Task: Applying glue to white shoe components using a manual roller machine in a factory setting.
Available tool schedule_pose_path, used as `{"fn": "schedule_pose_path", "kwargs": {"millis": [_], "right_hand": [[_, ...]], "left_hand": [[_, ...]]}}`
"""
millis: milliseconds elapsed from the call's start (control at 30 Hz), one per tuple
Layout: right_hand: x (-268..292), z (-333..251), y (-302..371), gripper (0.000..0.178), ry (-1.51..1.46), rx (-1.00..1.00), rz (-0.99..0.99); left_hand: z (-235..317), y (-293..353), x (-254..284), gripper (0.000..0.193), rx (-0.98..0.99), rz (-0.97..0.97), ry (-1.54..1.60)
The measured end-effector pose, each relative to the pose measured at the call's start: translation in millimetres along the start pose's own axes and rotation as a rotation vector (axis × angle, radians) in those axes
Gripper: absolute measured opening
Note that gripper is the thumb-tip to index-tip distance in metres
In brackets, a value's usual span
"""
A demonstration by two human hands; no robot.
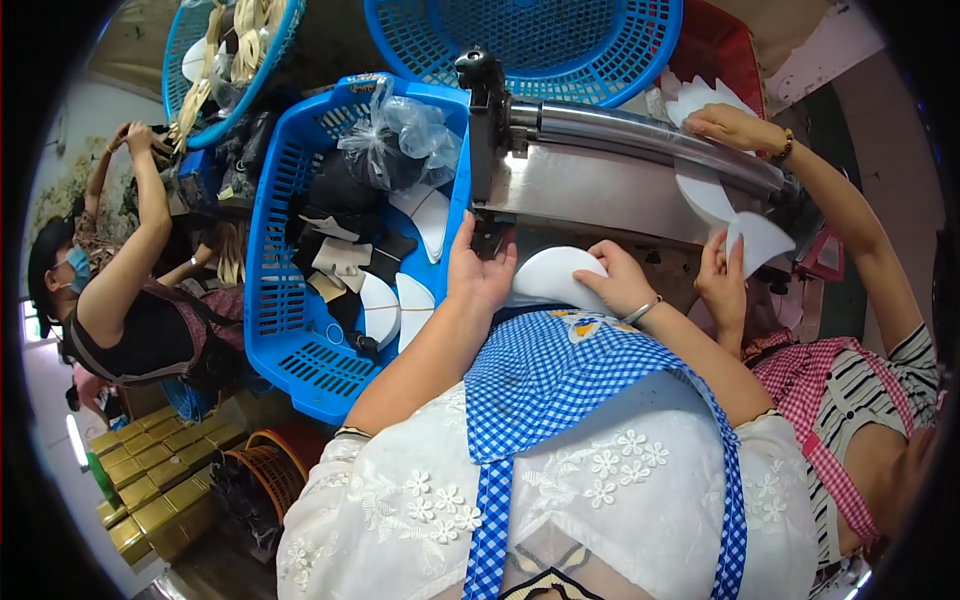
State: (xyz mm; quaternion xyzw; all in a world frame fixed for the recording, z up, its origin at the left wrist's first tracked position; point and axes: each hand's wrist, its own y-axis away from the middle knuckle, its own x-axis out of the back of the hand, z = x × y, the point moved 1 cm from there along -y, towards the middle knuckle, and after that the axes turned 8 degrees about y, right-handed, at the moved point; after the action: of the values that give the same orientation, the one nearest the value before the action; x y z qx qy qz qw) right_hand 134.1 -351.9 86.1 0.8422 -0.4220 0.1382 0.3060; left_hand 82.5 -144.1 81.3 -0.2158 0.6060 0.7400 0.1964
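Observation:
My right hand [620, 285] grips the near-right edge of a white half-moon piece [548, 277], thumb on top. The piece rests just above my blue checked apron [560, 375]; whether it is one sheet or a stack I cannot tell. My left hand [483, 268] is palm up with fingers apart and nothing in it, between the blue basket [262, 225] and the roller machine [590, 190]. At the right, a co-worker's hands [735, 128] handle white curved pieces [762, 243] at the roller's far end.
The blue basket holds banded white pieces [380, 310], black pieces [345, 190] and clear plastic bags [405, 140]. A round blue basket [520, 85] lies behind the metal roller [640, 135]. At the left, another person [150, 310] works near gold boxes [165, 470].

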Motion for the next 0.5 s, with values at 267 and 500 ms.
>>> {"fn": "schedule_pose_path", "kwargs": {"millis": [267,500], "right_hand": [[-2.7,-1.7,6.2,0.033,0.018,-0.009,-0.133],[-5.4,2.0,7.7,0.034,-0.06,-0.037,-0.093]], "left_hand": [[-4.3,-3.5,-5.8,0.026,-0.182,0.015,0.145],[-8.6,-12.4,-4.9,0.028,-0.173,0.014,0.139]]}}
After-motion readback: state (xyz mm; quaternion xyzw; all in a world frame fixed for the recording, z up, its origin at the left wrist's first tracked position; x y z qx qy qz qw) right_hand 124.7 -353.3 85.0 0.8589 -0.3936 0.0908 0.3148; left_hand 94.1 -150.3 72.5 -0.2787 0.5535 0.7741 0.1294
